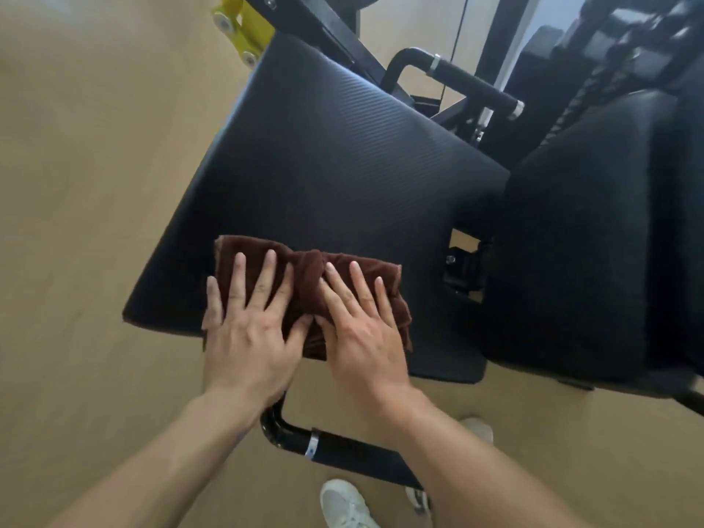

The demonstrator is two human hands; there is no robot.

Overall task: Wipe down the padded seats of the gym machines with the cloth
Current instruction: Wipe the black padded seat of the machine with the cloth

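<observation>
While both flat hands, left [244, 333] and right [362, 333], press the bunched brown terry cloth [308, 268] on the black ribbed padded seat [324, 158], its near-edge overhang risks slipping off.

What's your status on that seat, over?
Both hands, left and right, flat on the folded brown terry cloth. Cloth at near edge of the black ribbed padded seat. Nothing blocking.

Both hands cover much of the cloth [308, 268]; right padded backrest [594, 242] cut off by edge.

Soft even daylight; slightly blurred throughout; edges bow outward.
</observation>
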